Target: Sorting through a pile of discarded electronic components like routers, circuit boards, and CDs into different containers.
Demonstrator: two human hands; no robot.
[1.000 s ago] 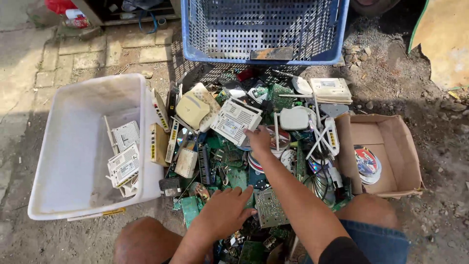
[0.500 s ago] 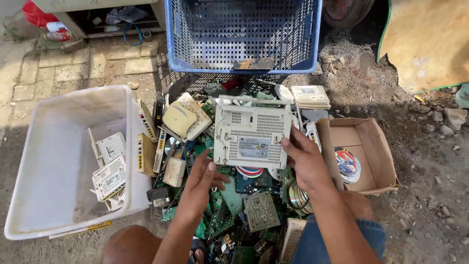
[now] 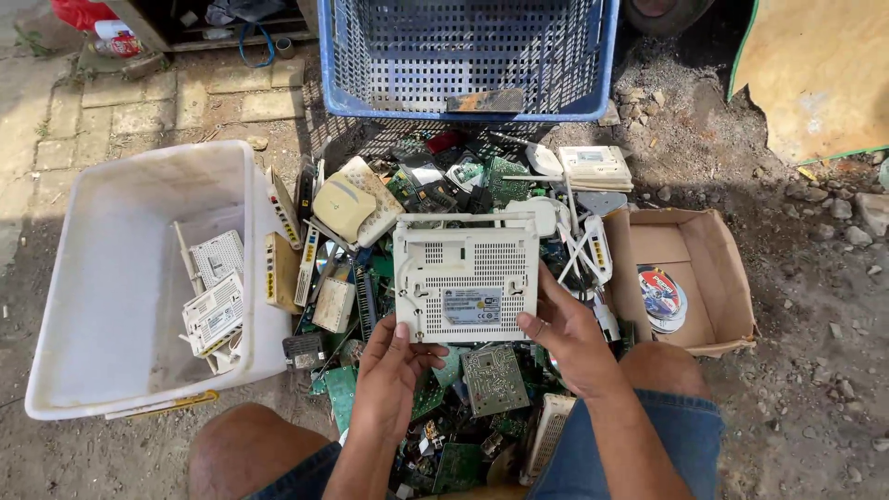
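Observation:
I hold a white router casing (image 3: 465, 278) underside up, with vent slots and a label, above a heap of electronic scrap (image 3: 435, 407). My left hand (image 3: 389, 370) grips its lower left edge, thumb on the bottom. My right hand (image 3: 567, 335) grips its lower right corner. Green circuit boards (image 3: 494, 378) lie just under the casing between my knees. The casing's folded antennas run along its top edge.
A white plastic tub (image 3: 102, 278) at left holds a few white router shells (image 3: 215, 306). A blue perforated crate (image 3: 468, 56) stands at the back. A cardboard box (image 3: 713, 278) with discs (image 3: 662, 298) sits at right. Dirt and stones surround it all.
My right hand lifted the white router casing out of the heap. My left hand came up from the scrap and took its lower left edge. The casing now sits lower and closer to me.

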